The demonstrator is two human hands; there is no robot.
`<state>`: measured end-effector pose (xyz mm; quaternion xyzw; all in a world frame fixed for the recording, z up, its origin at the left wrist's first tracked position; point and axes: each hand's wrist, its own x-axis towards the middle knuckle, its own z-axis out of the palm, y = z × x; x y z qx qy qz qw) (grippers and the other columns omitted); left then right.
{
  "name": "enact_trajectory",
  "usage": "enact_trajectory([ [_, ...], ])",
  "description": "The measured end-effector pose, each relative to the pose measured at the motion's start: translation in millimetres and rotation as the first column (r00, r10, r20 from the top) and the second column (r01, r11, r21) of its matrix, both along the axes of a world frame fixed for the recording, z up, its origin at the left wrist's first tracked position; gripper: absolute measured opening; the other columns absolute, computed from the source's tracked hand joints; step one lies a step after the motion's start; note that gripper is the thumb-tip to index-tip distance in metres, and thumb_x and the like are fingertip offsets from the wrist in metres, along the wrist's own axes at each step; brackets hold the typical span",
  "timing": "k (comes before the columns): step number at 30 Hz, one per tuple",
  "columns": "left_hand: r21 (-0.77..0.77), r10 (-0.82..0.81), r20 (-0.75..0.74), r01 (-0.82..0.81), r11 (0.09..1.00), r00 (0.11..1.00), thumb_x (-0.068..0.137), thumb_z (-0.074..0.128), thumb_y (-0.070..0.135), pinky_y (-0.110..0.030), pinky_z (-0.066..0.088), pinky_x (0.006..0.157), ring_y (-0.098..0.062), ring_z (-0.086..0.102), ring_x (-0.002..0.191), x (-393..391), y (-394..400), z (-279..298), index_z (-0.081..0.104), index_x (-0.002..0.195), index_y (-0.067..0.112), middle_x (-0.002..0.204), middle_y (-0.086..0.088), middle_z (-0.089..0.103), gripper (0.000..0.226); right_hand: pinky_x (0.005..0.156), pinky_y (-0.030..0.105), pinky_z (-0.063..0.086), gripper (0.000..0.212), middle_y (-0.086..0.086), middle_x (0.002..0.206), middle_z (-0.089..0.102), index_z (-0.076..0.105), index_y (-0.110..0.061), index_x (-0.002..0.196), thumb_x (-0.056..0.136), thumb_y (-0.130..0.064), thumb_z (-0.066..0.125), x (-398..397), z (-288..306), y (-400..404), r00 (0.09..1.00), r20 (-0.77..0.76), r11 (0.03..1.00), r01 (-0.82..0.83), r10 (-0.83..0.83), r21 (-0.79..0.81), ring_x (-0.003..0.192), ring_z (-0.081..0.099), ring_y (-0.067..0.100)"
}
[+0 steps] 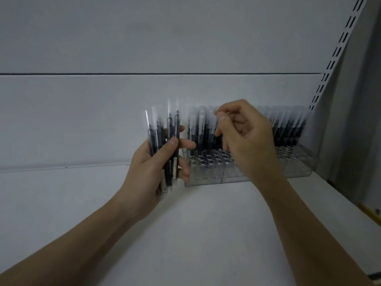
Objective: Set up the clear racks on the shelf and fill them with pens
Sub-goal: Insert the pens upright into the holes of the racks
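Observation:
Clear racks (208,176) stand side by side on the white shelf (185,223), against its back panel. Their back rows hold several dark pens in clear sleeves (201,129); the front holes of the left rack are empty. My left hand (152,168) grips a bundle of several sleeved pens (165,141) upright, just left of the racks. My right hand (245,137) hovers over the racks with its fingers curled, the thumb and forefinger pinched together at the top of a sleeved pen (212,122) that stands in the left rack.
A slotted upright (338,52) runs along the back panel's right edge, with a side wall beyond it. A dark seam crosses the back panel above the racks. Bare white shelf lies to the left of the racks and in front of them.

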<state>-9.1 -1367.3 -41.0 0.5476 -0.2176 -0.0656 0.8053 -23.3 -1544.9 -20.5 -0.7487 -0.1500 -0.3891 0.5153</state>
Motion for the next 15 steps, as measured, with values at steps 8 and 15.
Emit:
enact_trajectory([
  [8,0.063,-0.195,-0.010,0.195,0.979,0.981,0.094,0.047,0.018,-0.034,0.059,0.062,-0.026,0.071,0.066,-6.1,-1.5,-4.1,0.059,0.123,0.010,0.109,-0.013,0.074,0.031,0.050,0.021,0.052,0.008,-0.009,0.078,0.069,0.065,-0.023,0.091,0.089,-0.017,0.070,-0.5,-3.7,14.2,0.926,-0.283,0.967,-0.227,0.250,0.112,0.068,0.072,0.018],
  [15,0.146,-0.220,-0.029,0.222,0.964,0.975,0.096,0.046,0.020,-0.037,0.060,0.070,-0.031,0.071,0.073,-5.0,-2.9,-8.5,0.058,0.123,0.004,0.107,-0.014,0.073,0.034,0.045,0.015,0.047,0.003,-0.008,0.062,0.063,0.066,-0.011,0.090,0.089,-0.011,0.069,-2.4,0.3,13.0,0.935,-0.259,0.961,-0.192,0.241,0.201,0.046,0.056,0.004],
])
